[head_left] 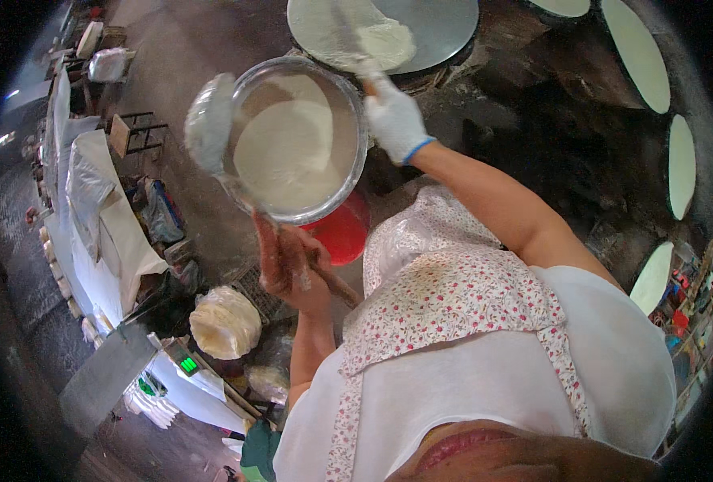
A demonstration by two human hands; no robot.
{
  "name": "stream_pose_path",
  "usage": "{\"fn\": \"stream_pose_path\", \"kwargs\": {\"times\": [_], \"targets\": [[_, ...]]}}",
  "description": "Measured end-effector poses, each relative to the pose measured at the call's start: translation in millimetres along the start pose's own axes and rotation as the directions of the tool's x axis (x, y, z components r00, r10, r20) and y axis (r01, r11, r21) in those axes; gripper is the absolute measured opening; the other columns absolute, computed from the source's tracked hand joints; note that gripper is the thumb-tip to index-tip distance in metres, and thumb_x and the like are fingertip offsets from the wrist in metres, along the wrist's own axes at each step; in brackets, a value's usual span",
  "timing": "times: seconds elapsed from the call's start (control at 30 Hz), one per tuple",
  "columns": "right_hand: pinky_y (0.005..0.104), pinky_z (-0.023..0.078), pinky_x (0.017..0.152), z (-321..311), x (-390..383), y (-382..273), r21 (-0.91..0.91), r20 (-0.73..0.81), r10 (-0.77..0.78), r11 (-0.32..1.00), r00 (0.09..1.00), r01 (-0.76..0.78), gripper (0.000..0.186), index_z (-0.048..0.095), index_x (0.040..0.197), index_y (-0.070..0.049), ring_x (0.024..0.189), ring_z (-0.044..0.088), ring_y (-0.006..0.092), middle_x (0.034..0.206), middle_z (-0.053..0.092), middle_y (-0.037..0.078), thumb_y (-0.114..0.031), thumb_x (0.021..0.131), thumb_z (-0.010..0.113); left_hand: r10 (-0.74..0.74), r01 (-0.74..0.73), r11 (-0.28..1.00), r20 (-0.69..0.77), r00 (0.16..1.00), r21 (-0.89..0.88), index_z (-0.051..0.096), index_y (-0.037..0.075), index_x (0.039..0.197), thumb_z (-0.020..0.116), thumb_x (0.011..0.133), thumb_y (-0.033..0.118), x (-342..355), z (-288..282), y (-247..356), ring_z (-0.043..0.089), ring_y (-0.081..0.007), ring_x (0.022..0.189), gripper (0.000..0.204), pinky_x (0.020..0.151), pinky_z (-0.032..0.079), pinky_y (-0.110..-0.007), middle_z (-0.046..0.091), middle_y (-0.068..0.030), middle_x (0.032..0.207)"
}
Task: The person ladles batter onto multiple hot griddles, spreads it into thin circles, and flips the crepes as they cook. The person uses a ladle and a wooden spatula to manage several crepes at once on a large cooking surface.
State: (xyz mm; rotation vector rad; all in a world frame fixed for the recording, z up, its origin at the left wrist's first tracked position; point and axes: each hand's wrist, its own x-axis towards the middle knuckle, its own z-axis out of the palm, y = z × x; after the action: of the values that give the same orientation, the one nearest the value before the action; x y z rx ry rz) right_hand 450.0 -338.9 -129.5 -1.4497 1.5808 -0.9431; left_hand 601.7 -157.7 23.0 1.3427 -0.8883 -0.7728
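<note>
My bare left hand (294, 261) is closed round the handle of a ladle (210, 124). The ladle's bowl is coated in white batter and tilts over the left rim of a round metal basin (363, 153). White batter (284, 149) fills part of this basin. A white glove with a blue cuff covers my right hand (396, 119), which grips the short handle of a batter spreader (364, 71). Motion blurs the spreader's far end over a round grey griddle (445, 36). Wet batter (384, 44) lies on the griddle's left part.
Beneath the basin stands a red bucket (344, 229). Several pale round plates, one a white disc (637, 56), curve along the right side of a dark surface. At the left are a white-covered table (103, 233), a small stool (135, 135) and a wrapped pale bundle (225, 321).
</note>
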Motion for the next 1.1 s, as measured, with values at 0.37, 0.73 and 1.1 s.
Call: {"fn": "stream_pose_path", "kwargs": {"times": [0.37,0.73,1.1], "targets": [[0.0236,0.041,0.045,-53.3,-17.2,28.1,0.341,0.016,0.273,0.903,0.962,-0.262,0.048,0.057,0.15,-0.026,0.05,0.043,0.005,0.072,0.051,-0.004,-0.012,0.104,0.052,-0.405,0.407,0.912,0.056,0.913,-0.048,0.04,-0.001,0.157,0.058,0.108,0.015,-12.0,-5.0,-3.1,0.041,-0.0049,0.049,0.055,0.041,0.036,-0.023,0.048,0.002,0.074],[0.022,0.049,0.07,-114.8,-37.3,75.1,0.332,0.074,0.107,0.935,0.992,-0.125,0.051,0.057,0.151,-0.012,0.075,0.055,0.0055,0.12,0.072,0.0,-0.001,0.101,0.053,-0.362,0.358,0.932,0.218,0.907,0.058,0.049,-0.002,0.146,0.054,0.111,0.017,-5.2,16.3,-6.3,0.047,-0.0071,0.055,0.04,0.049,0.044,-0.024,0.053,-0.0005,0.078],[0.0243,0.05,0.072,-183.9,0.8,70.5,0.335,0.204,0.114,0.925,0.972,-0.179,0.046,0.061,0.148,-0.012,0.073,0.055,0.0062,0.104,0.071,-0.001,-0.005,0.103,0.057,-0.255,0.241,0.965,0.172,0.951,0.098,0.055,-0.003,0.14,0.057,0.109,0.015,-9.4,85.3,20.5,0.046,-0.0044,0.061,0.036,0.05,0.034,-0.02,0.053,0.0023,0.075]]}}
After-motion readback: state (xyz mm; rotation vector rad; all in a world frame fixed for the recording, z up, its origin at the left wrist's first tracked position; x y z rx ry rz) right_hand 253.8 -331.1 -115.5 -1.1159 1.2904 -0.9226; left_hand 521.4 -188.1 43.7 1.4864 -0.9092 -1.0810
